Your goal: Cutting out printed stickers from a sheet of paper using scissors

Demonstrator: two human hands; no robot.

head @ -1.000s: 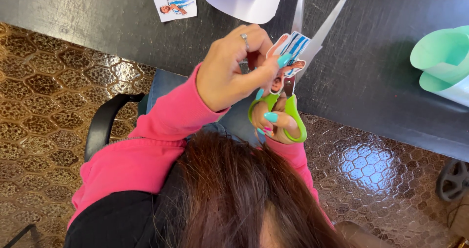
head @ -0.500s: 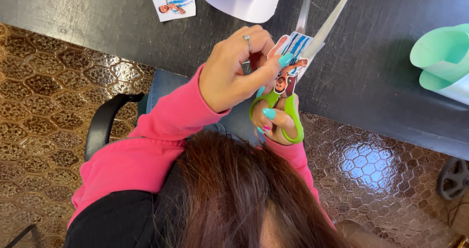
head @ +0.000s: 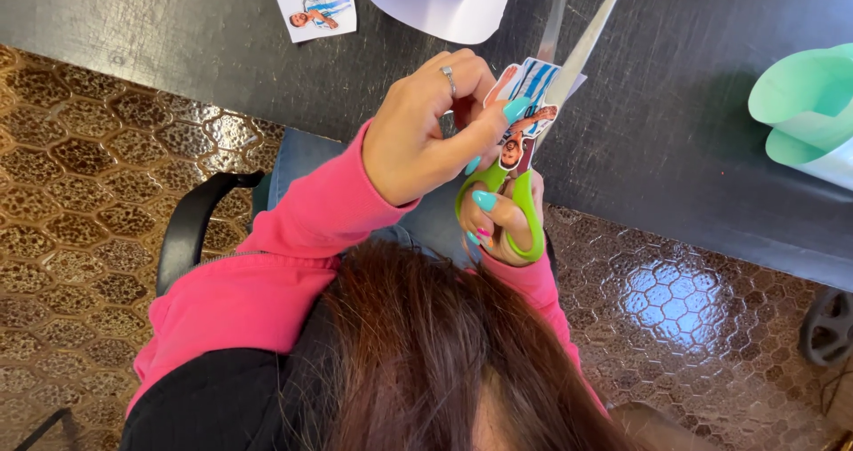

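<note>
My left hand [head: 426,135], in a pink sleeve with a ring on one finger, pinches a small printed paper cut-out of a figure [head: 526,104] between thumb and fingers. My right hand [head: 499,224] grips the green handles of a pair of scissors [head: 533,162]. The long metal blades stand apart and point up over the dark table [head: 675,104], with the cut-out lying against them. My hair fills the bottom of the view and hides most of my right arm.
On the table's far edge lie a small printed picture card [head: 313,2] and a white paper sheet [head: 440,2]. Green and white rolled paper [head: 804,113] sits at the right. A black chair armrest [head: 191,229] is at my left, and a chair wheel [head: 828,327] at the far right.
My left hand has turned the cut-out slightly against the blades. The scissors and my right hand have hardly shifted.
</note>
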